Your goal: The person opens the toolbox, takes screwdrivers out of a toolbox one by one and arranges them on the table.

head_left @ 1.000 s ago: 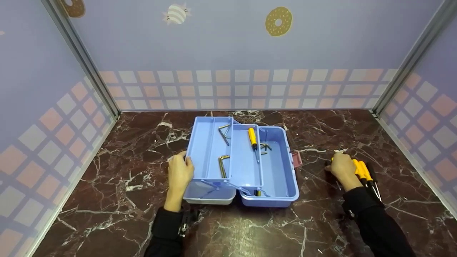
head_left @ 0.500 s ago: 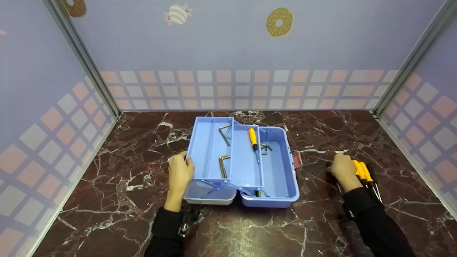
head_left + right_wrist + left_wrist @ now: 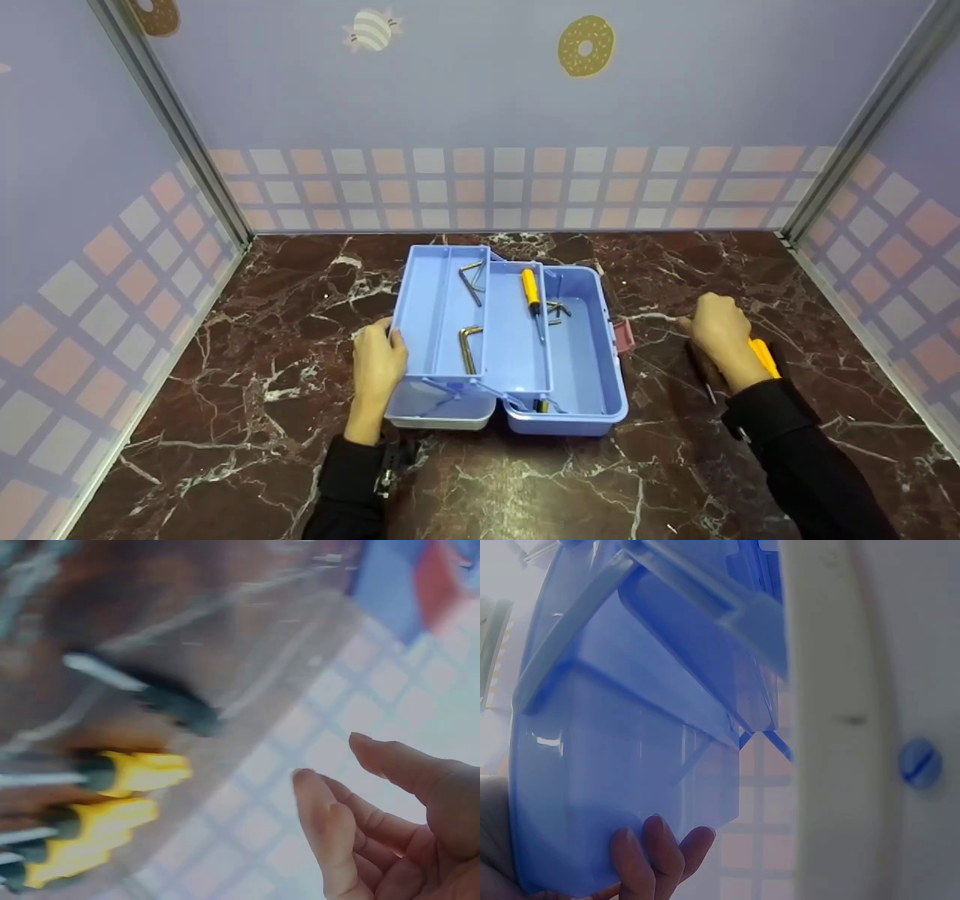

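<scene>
Clock: head view, box at centre, 12 = back wall. Loose screwdrivers lie at 3 o'clock of the box, well apart from it: one dark-handled screwdriver with steel shaft (image 3: 180, 705), and a cluster of yellow-handled screwdrivers with black collars (image 3: 146, 772) just beside it, at least two; blur and the arm stop a full count.

Right hand (image 3: 720, 330) is above them, thumb and fingers apart, nothing in the grip (right wrist view). Left hand (image 3: 380, 361) is at 9 o'clock, gripping the edge of the light-blue plastic upper tray (image 3: 418, 315), fingers on its outside.

Box is spread out. Upper tray carries bent L-shaped hex keys (image 3: 466, 352). Light-blue lower tray (image 3: 514, 360) carries one yellow-handled screwdriver with steel shaft (image 3: 531, 289), handle towards 12, tip near 6. Deep light-blue plastic box body (image 3: 568, 427) has small metal bits (image 3: 559, 308) inside; pink plastic latch (image 3: 624, 336) at 3.

All on a brown-red marbled tabletop (image 3: 562, 495), lilac wall panel with checks (image 3: 480, 97) at 12.

My read: sorting tools, left steadying the tray, right between grasps at the cluster. Next move calls for pinching a single handle without dragging its neighbours, tray held steady.
</scene>
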`<state>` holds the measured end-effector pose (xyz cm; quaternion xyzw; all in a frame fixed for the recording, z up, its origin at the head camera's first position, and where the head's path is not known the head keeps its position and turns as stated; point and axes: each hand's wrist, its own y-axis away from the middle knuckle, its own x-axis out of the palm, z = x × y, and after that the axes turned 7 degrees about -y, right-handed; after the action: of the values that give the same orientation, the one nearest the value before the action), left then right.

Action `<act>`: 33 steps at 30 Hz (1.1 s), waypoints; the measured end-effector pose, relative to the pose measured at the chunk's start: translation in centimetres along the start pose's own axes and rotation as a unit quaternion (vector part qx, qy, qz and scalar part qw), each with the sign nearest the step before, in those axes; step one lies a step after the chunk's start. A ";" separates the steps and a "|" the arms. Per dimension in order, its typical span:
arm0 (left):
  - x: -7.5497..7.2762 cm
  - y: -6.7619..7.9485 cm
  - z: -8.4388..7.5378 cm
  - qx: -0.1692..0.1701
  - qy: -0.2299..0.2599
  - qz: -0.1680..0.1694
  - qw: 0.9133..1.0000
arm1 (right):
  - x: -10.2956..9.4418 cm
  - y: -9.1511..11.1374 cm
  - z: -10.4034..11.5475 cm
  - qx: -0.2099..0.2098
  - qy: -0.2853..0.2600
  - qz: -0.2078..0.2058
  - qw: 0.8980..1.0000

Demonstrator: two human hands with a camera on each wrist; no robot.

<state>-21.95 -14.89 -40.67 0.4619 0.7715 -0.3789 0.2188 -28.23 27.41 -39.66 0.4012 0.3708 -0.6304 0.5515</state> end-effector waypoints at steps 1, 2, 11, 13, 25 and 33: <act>0.0 0.0 0.0 0.000 0.000 0.000 1.000 | -0.3 0.0 0.7 -0.012 0.000 -0.005 1.000; 0.0 0.0 0.0 0.000 -0.001 0.000 1.000 | -0.5 0.0 1.5 -0.024 -0.001 -0.009 1.000; -0.1 0.1 0.1 -0.010 -0.004 0.006 1.000 | -0.8 -0.8 9.3 -0.105 -0.011 -0.040 0.994; -0.1 0.1 0.1 -0.013 -0.004 0.010 1.000 | -0.5 -1.1 11.1 -0.112 -0.013 -0.030 0.993; 0.0 0.0 -0.1 -0.023 -0.012 0.011 1.000 | 3.3 -2.4 19.0 -0.122 -0.026 0.018 0.992; 0.0 0.1 -0.1 -0.022 -0.011 0.010 1.000 | 5.6 -3.7 21.0 -0.115 -0.035 0.036 0.992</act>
<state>-21.86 -14.84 -40.62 0.4607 0.7725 -0.3648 0.2408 -34.29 6.49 -36.21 0.3264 0.4067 -0.5767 0.6288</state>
